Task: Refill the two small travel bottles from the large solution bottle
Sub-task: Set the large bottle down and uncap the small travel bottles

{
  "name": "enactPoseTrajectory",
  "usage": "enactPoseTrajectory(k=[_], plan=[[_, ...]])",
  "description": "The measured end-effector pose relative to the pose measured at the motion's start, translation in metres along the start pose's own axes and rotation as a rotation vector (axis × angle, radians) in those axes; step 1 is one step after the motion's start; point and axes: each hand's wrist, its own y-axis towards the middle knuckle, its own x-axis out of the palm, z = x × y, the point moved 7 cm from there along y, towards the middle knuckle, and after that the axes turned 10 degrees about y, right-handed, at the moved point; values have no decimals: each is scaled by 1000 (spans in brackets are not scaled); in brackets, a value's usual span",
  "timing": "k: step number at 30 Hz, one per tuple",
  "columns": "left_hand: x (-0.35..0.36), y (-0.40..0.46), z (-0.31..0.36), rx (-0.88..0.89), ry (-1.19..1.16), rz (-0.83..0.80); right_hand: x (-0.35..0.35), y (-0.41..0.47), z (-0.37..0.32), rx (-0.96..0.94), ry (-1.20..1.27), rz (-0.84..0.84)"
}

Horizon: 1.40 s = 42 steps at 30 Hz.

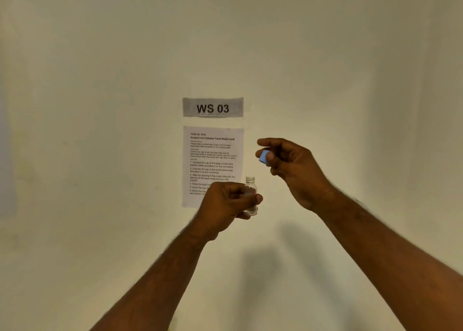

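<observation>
My left hand (226,203) grips a small clear travel bottle (251,187) upright in front of the wall, its threaded neck uncovered at the top. Above and to the right of the neck, my right hand (292,166) pinches a small blue cap (263,157) between thumb and fingers. The cap is apart from the bottle, a little higher than its opening. Most of the bottle's body is hidden by my left fingers. The large solution bottle and a second travel bottle are outside the view.
A pale wall (100,130) fills the view. A grey sign reading WS 03 (213,107) hangs on it, with a printed task sheet (213,160) just below, partly covered by my left hand. Shadows of my arms fall on the wall below.
</observation>
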Motion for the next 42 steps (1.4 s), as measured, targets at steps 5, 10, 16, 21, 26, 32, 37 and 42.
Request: enactPoseTrajectory(k=[5,10,16,21,26,32,37,42], plan=[[11,-40,-51,-79,-37,-27,-15,-49,52,117,190,120],[20,-104,-120,-103,228,1,-22,-126,129,288,276,210],[38,-199,-217,-232,272,7,-9,-238,219,496,121,258],[60,-266,-298,-432,339,-94,13,-329,285,724,-20,211],[85,-313,-361,-595,395,-224,38,-404,350,909,-191,183],[104,-354,-415,-681,481,-345,59,-461,417,991,-393,53],[110,-379,-446,-726,523,-432,70,-495,461,1066,-527,-75],[114,-388,-462,-725,547,-486,76,-506,478,1080,-580,-121]])
